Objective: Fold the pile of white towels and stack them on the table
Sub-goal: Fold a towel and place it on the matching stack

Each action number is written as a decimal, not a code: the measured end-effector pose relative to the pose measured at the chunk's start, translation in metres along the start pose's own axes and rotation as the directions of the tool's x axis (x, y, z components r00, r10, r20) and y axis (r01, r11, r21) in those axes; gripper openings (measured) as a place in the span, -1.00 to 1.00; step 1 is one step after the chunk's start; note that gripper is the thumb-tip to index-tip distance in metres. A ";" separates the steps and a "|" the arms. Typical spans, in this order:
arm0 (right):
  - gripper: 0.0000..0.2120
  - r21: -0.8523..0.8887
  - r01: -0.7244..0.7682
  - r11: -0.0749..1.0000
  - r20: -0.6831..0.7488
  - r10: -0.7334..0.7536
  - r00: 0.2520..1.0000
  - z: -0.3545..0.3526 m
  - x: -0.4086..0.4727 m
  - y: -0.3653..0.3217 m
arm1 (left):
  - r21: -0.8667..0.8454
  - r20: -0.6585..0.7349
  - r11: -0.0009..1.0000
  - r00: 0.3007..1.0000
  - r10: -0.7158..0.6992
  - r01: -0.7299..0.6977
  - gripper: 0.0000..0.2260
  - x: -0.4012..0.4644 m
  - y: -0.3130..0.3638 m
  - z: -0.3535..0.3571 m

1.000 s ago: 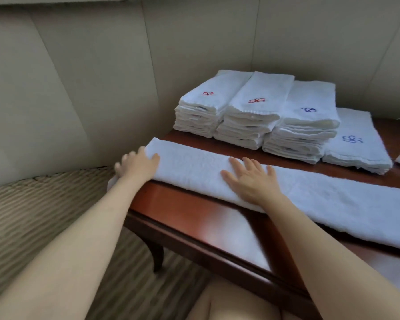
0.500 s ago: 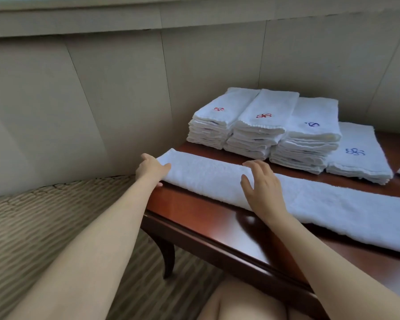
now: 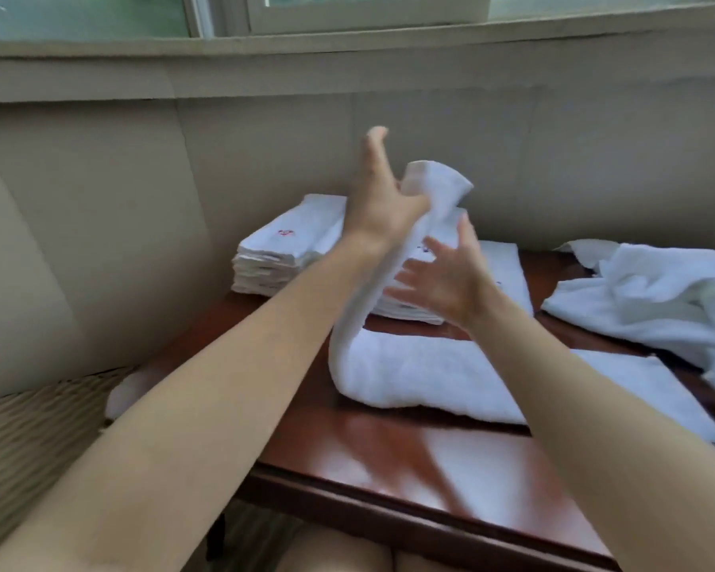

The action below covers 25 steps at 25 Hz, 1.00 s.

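White towel (image 3: pixel 409 373) lies on wooden surface (image 3: pixel 389 460) in front of folded stacks (image 3: pixel 281 253); its left end is lifted, pinched by left grip (image 3: pixel 382 204). Right grip (image 3: pixel 446 278) w/ fingers spread, beside raised end. Loose pile (image 3: pixel 653 295) right of stacks.

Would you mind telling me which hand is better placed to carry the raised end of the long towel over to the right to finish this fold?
The left hand: its grip already holds the lifted end of the long towel. The right hand is open beside the raised part, holding nothing.
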State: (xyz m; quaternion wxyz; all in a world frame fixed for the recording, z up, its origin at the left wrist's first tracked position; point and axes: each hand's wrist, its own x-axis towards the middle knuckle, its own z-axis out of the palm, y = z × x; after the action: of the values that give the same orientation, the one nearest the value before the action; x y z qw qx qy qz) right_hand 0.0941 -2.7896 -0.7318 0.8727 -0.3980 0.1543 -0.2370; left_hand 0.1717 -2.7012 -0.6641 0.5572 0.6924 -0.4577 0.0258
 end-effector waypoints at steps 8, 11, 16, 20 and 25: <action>-0.50 -0.031 0.107 0.994 -0.185 -0.111 0.976 -0.133 -0.083 -0.094 | -0.087 0.349 0.992 0.936 -0.054 0.090 -0.69 -0.020 0.026 0.114; -0.55 -0.045 0.157 0.987 -0.014 -0.158 0.987 -0.193 -0.109 -0.078 | 0.349 0.432 0.937 0.892 -0.132 -0.031 -0.74 -0.038 -0.025 0.116; -0.41 -0.304 -0.121 0.945 -0.422 -0.020 0.906 -0.233 -0.115 -0.061 | 0.461 0.396 0.885 0.877 -0.273 0.067 -0.68 -0.062 -0.080 0.091; -0.59 -0.362 0.195 0.912 -0.357 -0.329 0.874 -0.221 -0.100 -0.072 | 0.558 0.404 0.829 0.864 -0.300 0.027 -0.67 -0.063 -0.106 0.089; -0.83 -0.847 -0.417 0.330 -0.508 -0.274 0.816 -0.256 -0.107 -0.092 | 0.686 0.464 0.715 0.838 -0.288 -0.133 -0.64 -0.086 -0.117 0.106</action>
State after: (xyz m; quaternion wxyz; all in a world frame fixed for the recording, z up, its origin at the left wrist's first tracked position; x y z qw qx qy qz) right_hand -0.1393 -2.9440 -0.8148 0.3973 -0.7273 0.5336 -0.1688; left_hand 0.1495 -2.7381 -0.8388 0.1046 0.8470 -0.5206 -0.0250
